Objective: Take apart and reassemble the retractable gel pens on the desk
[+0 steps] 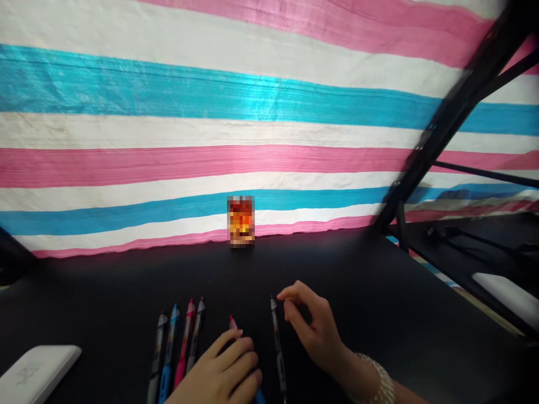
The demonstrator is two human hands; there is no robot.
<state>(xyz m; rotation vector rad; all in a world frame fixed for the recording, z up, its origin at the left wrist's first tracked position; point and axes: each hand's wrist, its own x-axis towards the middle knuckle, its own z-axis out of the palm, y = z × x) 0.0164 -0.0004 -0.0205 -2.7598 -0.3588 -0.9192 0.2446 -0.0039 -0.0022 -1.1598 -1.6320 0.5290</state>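
Your left hand [229, 367] lies low at the near edge of the black table [379, 292]. Its fingers are pressed together and curled down over the red-tipped pen [232, 323]. The red tip pokes out past the fingertips, a blue end shows under the hand, and your thumb is hidden.

Your right hand [314, 331] hovers just right of the black pen [275, 336], which lies flat, tip pointing away from you. Its fingers are loosely curled, with the forefinger and thumb apart and nothing between them. The forefinger tip sits just beside the pen's far tip; contact can't be told. There is a bracelet [381, 381] on that wrist.

Left of your left hand, four pens [185, 345] lie side by side, apart from both hands. A white pad [36, 373] sits at the near left corner. A small box [241, 220] stands at the table's far edge against the striped cloth [168, 95]. A black frame [446, 123] is on the right.
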